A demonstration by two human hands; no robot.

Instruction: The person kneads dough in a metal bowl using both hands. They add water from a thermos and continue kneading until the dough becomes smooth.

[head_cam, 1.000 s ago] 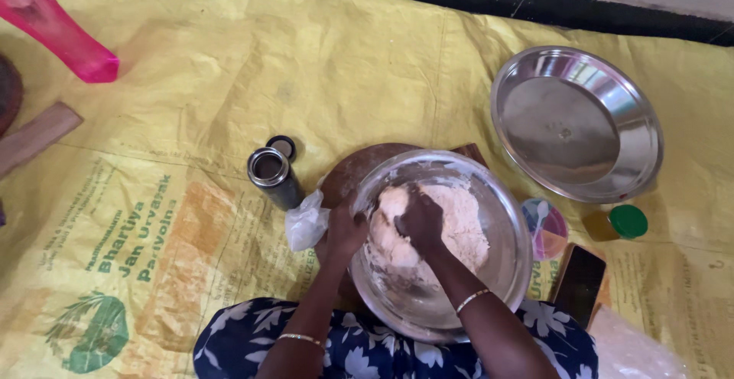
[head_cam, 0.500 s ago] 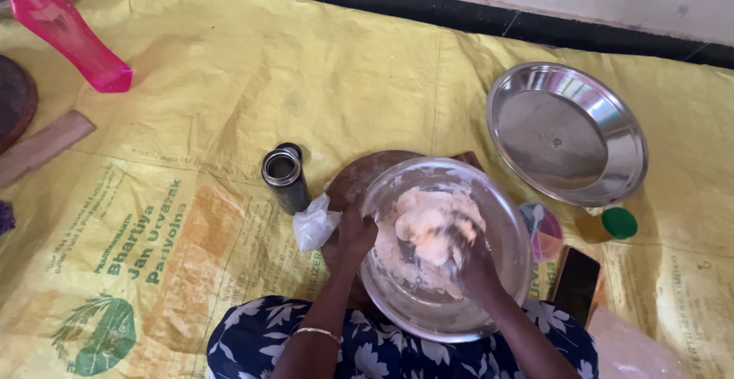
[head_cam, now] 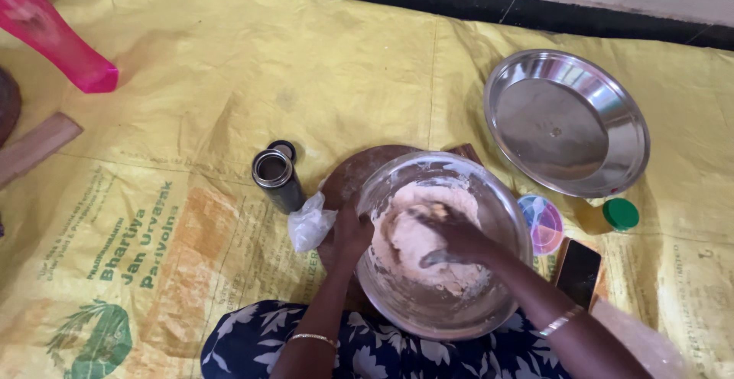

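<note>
sheet: yellow woven plastic sheet (head_cam: pixel 229 88) covers the whole floor area in view, green and orange print on the near-left part. Dark strip and pale wall along the top edge.
person: seated at the bottom edge, dark blue floral cloth over the lap, thin bangle on each wrist.
plate: big steel plate (head_cam: pixel 566 123), upper right, lying flat on the sheet, well apart from both hands.
bowl: steel mixing bowl (head_cam: pixel 501 211) at centre bottom, just in front of the lap, sitting on a round brown board (head_cam: pixel 359 172) that shows past its left and far rim.
dough: pale dough (head_cam: pixel 409 234) inside the bowl, smeared across the floor and far wall of it.
right hand: right hand (head_cam: pixel 456 234) inside the bowl, fingers curled into the dough, pressing on it. Clenched on dough, coated with it.
left hand: left hand (head_cam: pixel 352 234) clamped on the bowl's left rim, fingers curled over the edge.
pink bottle: pink plastic bottle (head_cam: pixel 53 42) lying tilted at top left, far from the hands.
wood piece: flat wooden piece (head_cam: pixel 34 146) at the left edge.
steel cup: small dark steel cup (head_cam: pixel 275 176), upright, just left of the board, a small round lid touching behind it.
plastic bag: crumpled clear bag (head_cam: pixel 310 222) between cup and left hand.
phone: dark phone (head_cam: pixel 579 272) flat, right of the bowl.
small box: round multicolour box (head_cam: pixel 541 222) against the bowl's right rim.
green-cap jar: small jar with green cap (head_cam: pixel 619 214) on its side below the plate.
</note>
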